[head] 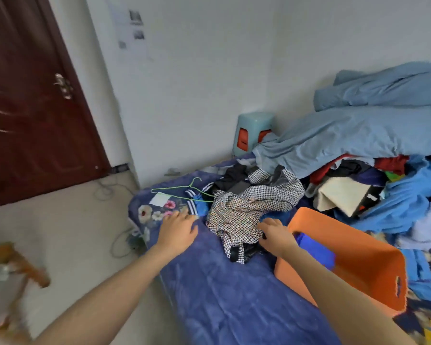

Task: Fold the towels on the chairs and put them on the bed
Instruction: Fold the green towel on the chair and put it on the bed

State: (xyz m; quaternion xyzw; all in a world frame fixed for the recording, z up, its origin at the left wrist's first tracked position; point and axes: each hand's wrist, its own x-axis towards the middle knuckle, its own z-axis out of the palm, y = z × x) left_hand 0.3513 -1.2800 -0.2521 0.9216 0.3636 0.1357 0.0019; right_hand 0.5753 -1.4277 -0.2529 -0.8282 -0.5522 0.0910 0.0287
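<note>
A dark blue towel (pixel 224 290) lies spread flat over the near part of the bed (pixel 147 207). My left hand (pixel 178 229) rests flat on the towel's far left edge, fingers apart, holding nothing. My right hand (pixel 276 235) is at the towel's far right edge, fingers curled down against a black-and-white checked garment (pixel 249 210); whether it grips the cloth I cannot tell. A wooden chair (pixel 15 267) stands at the far left, blurred, with pale cloth on its seat.
An orange plastic basket (pixel 358 257) lies tipped on the bed to the right. Behind it rises a heap of clothes and light blue bedding (pixel 358 138). A green wire hanger (pixel 182 189) lies on the bed's far corner. A teal stool (pixel 254 130) stands by the wall.
</note>
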